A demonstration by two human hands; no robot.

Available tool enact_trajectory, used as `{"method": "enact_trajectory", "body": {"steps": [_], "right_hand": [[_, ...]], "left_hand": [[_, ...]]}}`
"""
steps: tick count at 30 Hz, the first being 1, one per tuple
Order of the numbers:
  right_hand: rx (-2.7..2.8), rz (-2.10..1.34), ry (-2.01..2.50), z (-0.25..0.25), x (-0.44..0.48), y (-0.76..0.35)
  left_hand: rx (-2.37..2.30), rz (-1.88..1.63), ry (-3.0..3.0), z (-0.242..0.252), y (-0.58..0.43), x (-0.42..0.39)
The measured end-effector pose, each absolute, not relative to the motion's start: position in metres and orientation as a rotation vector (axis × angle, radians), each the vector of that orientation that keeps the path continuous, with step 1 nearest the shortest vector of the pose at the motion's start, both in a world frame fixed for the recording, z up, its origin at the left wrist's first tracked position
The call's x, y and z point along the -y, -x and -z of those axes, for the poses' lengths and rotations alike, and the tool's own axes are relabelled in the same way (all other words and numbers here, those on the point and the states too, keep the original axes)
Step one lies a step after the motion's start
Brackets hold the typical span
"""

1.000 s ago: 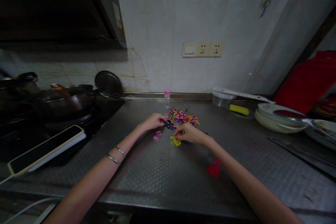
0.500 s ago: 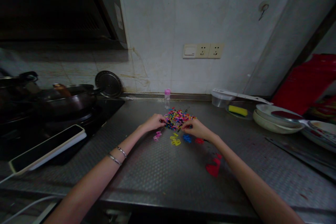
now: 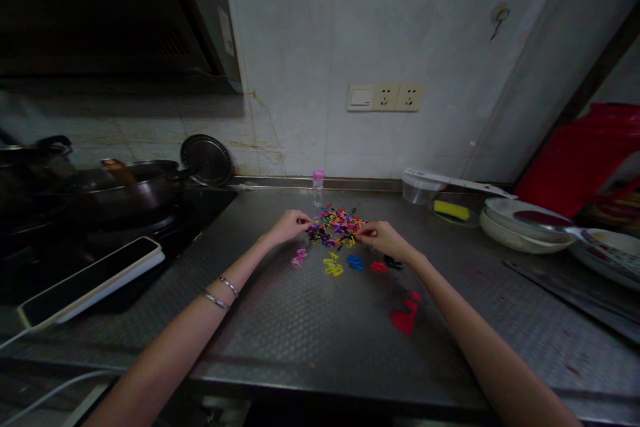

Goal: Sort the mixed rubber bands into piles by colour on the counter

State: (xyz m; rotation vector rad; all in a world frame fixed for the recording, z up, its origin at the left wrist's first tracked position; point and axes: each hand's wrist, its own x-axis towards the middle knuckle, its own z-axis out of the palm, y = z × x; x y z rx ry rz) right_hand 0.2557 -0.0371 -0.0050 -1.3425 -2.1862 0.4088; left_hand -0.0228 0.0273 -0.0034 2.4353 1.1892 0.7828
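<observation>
A heap of small multicoloured rubber bands (image 3: 336,223) lies on the metal counter (image 3: 300,333). At its left edge, my left hand (image 3: 290,227) is closed, fingertips pinched at the bands. My right hand (image 3: 383,239) pinches at the heap's right edge. What either pinch holds is too small to make out. In front of the heap are separate little groups: pink bands (image 3: 299,258), yellow bands (image 3: 333,265), blue bands (image 3: 355,262), red bands (image 3: 379,267) and black bands (image 3: 393,262), the last beside my right wrist.
Behind the heap stands a clear bottle with a pink cap (image 3: 319,177). A red heart-shaped piece (image 3: 404,320) lies near my right forearm. To the right are a yellow sponge (image 3: 451,210) and stacked bowls (image 3: 520,230); to the left, a phone-like device (image 3: 93,280) and a pan (image 3: 135,190).
My right hand has shifted slightly right and away from me, uncovering more of the black bands. My left hand has moved slightly left and farther back along the heap's edge.
</observation>
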Motion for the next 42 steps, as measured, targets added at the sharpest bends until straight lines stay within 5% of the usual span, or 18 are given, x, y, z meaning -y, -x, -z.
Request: {"method": "enact_trajectory", "body": {"steps": [42], "right_hand": [[1.974,-0.255,1.369,0.009,0.035,-0.248]], "left_hand": [[-1.045,-0.699,-2.631,0.002,-0.033,0.027]]}}
